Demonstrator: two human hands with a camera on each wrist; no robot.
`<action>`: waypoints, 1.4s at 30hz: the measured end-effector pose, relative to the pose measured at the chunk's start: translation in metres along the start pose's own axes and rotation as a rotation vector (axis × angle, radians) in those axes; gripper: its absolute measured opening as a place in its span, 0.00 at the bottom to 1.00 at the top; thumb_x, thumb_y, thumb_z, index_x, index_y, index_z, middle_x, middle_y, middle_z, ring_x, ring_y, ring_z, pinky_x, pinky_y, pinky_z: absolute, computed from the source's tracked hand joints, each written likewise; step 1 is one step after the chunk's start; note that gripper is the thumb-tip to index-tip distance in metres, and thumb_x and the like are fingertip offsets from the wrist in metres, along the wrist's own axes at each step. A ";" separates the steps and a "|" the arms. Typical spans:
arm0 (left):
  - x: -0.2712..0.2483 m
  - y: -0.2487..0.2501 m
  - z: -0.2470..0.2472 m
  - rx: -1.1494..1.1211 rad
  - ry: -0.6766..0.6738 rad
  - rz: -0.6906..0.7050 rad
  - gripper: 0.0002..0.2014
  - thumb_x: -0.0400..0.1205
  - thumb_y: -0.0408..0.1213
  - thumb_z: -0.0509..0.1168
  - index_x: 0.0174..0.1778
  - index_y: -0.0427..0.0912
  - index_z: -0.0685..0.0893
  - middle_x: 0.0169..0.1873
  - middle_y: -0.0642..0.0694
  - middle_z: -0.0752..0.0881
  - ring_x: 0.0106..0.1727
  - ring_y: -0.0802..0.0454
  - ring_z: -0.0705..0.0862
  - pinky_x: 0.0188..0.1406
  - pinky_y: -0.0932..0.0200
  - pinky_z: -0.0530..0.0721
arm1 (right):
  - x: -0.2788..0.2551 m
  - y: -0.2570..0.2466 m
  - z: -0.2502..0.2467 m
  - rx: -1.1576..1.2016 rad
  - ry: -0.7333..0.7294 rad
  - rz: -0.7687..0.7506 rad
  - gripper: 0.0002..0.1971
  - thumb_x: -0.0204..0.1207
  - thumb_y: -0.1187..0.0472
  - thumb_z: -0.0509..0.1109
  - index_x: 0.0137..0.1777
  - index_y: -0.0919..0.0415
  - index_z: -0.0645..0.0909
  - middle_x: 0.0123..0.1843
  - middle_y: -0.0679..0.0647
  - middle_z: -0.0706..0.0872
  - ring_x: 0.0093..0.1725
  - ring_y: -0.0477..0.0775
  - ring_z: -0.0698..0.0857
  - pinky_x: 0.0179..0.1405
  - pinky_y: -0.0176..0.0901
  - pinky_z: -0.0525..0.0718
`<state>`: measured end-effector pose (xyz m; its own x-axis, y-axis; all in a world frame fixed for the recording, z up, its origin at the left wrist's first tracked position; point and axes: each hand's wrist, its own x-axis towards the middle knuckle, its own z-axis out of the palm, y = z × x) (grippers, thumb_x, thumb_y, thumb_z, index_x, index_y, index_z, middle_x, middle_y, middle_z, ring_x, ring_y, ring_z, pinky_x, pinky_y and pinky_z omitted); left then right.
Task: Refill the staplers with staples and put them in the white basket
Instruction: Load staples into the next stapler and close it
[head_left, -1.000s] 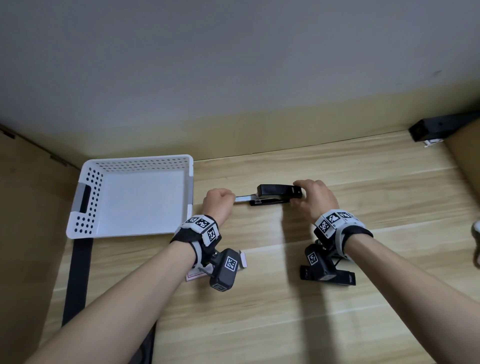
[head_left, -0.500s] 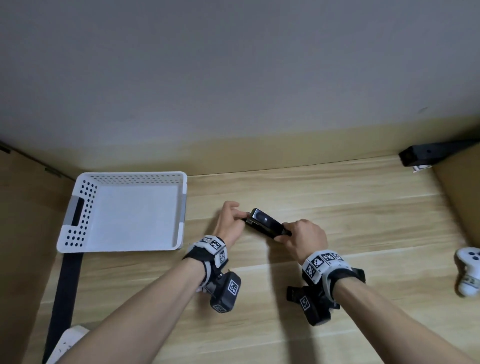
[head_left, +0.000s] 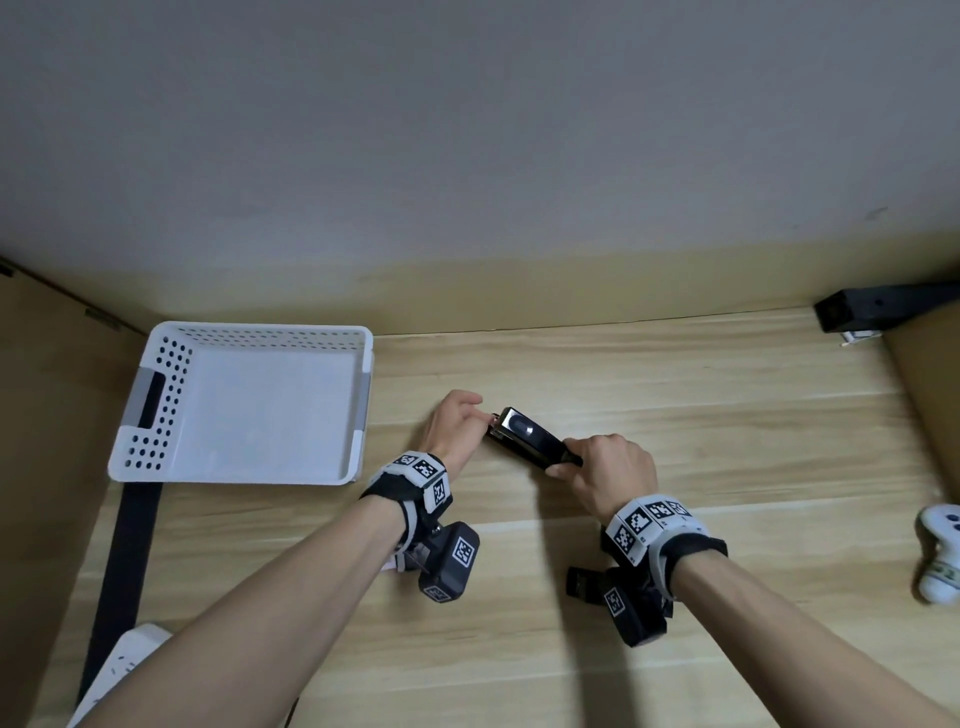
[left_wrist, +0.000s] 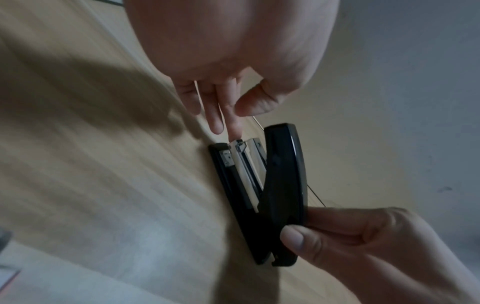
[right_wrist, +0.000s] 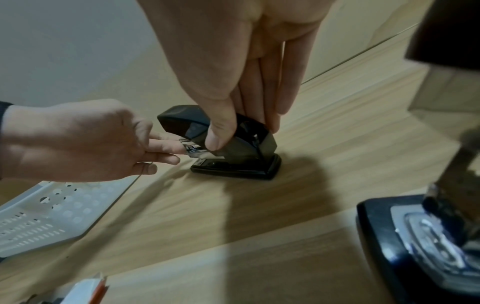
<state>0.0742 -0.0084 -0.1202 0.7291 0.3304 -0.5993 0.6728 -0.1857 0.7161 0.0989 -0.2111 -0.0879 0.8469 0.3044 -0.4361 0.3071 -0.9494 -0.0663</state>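
Observation:
A black stapler (head_left: 527, 435) lies slantwise on the wooden table, its base flat on the wood and its top arm raised a little. My right hand (head_left: 563, 457) grips its rear end, thumb on one side (right_wrist: 221, 131) and fingers on the other. My left hand (head_left: 485, 418) reaches to the stapler's front with straight fingers (left_wrist: 232, 125), whose tips press on the end of the metal magazine (left_wrist: 240, 150). The white basket (head_left: 358, 395), with nothing in it, stands to the left of my left hand. Whether staples are in the magazine is hidden.
A second black stapler (head_left: 883, 310) lies at the table's back right corner. A white game controller (head_left: 940, 551) sits at the right edge, a white power strip (head_left: 124, 660) at the lower left. A small box (right_wrist: 85, 290) lies near the front. Wooden side panels flank the table.
The stapler has swung from lying crosswise to a slant and come nearer. Its metal magazine, which stuck out to the left, is now pushed almost fully in by my left fingers.

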 end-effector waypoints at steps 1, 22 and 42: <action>0.002 0.001 -0.003 -0.025 0.003 -0.014 0.14 0.74 0.42 0.68 0.56 0.54 0.82 0.47 0.57 0.90 0.56 0.52 0.84 0.64 0.50 0.78 | 0.000 0.000 -0.001 -0.006 0.003 -0.004 0.20 0.76 0.34 0.66 0.51 0.49 0.84 0.43 0.55 0.88 0.47 0.62 0.86 0.36 0.45 0.74; 0.008 0.004 -0.012 0.172 -0.063 0.093 0.36 0.74 0.60 0.72 0.75 0.45 0.75 0.44 0.59 0.88 0.60 0.55 0.82 0.61 0.56 0.75 | 0.002 -0.006 -0.008 -0.030 -0.003 -0.056 0.19 0.77 0.37 0.66 0.51 0.52 0.83 0.47 0.55 0.87 0.49 0.61 0.86 0.38 0.45 0.73; 0.009 -0.007 -0.043 -0.005 0.007 0.099 0.18 0.85 0.40 0.61 0.71 0.46 0.80 0.62 0.52 0.85 0.64 0.56 0.81 0.61 0.64 0.73 | 0.036 -0.040 0.016 0.284 0.061 -0.138 0.14 0.72 0.47 0.73 0.54 0.47 0.79 0.49 0.43 0.84 0.59 0.52 0.76 0.42 0.47 0.78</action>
<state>0.0712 0.0361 -0.1150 0.7914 0.3166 -0.5230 0.5967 -0.2136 0.7735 0.1103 -0.1638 -0.1151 0.8328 0.4278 -0.3514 0.2945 -0.8798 -0.3731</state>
